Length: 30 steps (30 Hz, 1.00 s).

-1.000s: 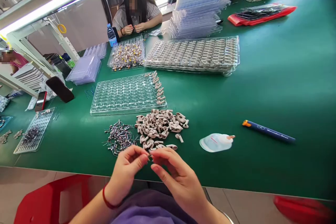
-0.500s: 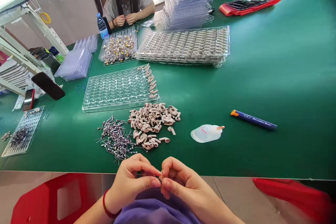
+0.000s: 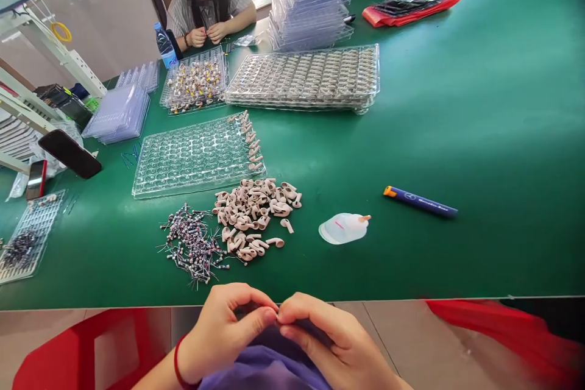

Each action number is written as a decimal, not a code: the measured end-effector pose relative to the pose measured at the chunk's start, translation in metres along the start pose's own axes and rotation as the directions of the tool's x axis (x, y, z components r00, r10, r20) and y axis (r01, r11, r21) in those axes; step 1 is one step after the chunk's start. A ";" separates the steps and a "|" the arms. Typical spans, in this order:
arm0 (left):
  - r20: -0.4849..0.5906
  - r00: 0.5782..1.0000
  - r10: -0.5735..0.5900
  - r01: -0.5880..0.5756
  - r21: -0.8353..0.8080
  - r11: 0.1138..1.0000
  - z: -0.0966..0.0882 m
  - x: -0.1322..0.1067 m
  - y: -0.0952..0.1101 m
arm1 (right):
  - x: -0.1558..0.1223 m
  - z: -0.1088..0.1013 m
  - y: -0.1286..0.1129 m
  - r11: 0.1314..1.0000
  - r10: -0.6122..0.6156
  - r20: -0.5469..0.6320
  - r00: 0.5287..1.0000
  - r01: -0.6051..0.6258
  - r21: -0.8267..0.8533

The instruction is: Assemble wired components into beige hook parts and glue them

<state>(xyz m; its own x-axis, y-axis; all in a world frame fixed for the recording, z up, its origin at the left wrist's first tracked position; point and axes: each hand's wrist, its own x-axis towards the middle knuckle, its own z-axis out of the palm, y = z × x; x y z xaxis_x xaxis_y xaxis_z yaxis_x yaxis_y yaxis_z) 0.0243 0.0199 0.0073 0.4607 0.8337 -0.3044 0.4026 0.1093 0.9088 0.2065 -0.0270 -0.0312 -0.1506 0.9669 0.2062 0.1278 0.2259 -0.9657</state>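
Well to the left of the pile of beige shells (image 3: 249,207), you have a slotted tray (image 3: 49,224) bearing a dark heap too fine to make out. Beyond the pile and to its left lies the clear tray (image 3: 183,161), with shells only toward its right end. Against the pile's left side spreads the heap of wired parts (image 3: 192,244), its leads pointing every way, so no single long axis runs through it. Your left hand (image 3: 237,326) is on the pile's near side and, of your two hands, is nearer to both the pile and that heap. Its thumb and forefinger pinch a small part (image 3: 276,315), mostly hidden, whose long axis you cannot tell. The relation that matters seems to be this: from your pinch, the pile lies straight ahead, away from you and slightly left. Just off the pile's right side rests a loose shell (image 3: 287,226), its narrow tube slanting rightward and toward you. Your right hand (image 3: 324,332), near side and right of the pile, brings its fingertips to the same part; whether they grip it too, you cannot tell. Right of the pile lies the bottle (image 3: 342,230), nozzle pointing away from it; farther right, the blue tube (image 3: 425,204) turns its orange end pileward.
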 end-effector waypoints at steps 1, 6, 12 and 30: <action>0.032 1.000 0.001 -0.002 0.033 0.999 0.000 0.000 0.002 | 0.000 -0.001 -0.001 1.000 -0.011 0.005 1.000 0.011 -0.014; 0.087 0.995 -0.042 0.036 0.068 0.997 0.002 -0.001 0.005 | 0.000 -0.003 -0.003 1.000 -0.003 0.004 1.000 0.003 -0.031; 0.044 0.995 0.091 -0.099 0.271 0.957 0.006 0.001 0.007 | -0.005 -0.003 0.000 0.999 0.037 -0.065 0.997 -0.038 -0.010; 0.100 0.925 0.366 -0.335 0.668 0.664 -0.016 0.062 0.034 | -0.011 -0.045 0.014 0.984 0.112 -0.368 0.923 -0.155 -0.088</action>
<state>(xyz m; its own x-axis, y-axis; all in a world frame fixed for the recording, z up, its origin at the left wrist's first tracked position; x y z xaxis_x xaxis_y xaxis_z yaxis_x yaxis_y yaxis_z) 0.0539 0.0836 0.0242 0.6528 0.7572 0.0223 0.6416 -0.5684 0.5150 0.2544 -0.0291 -0.0399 0.2358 0.9617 0.1399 0.2355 0.0831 -0.9683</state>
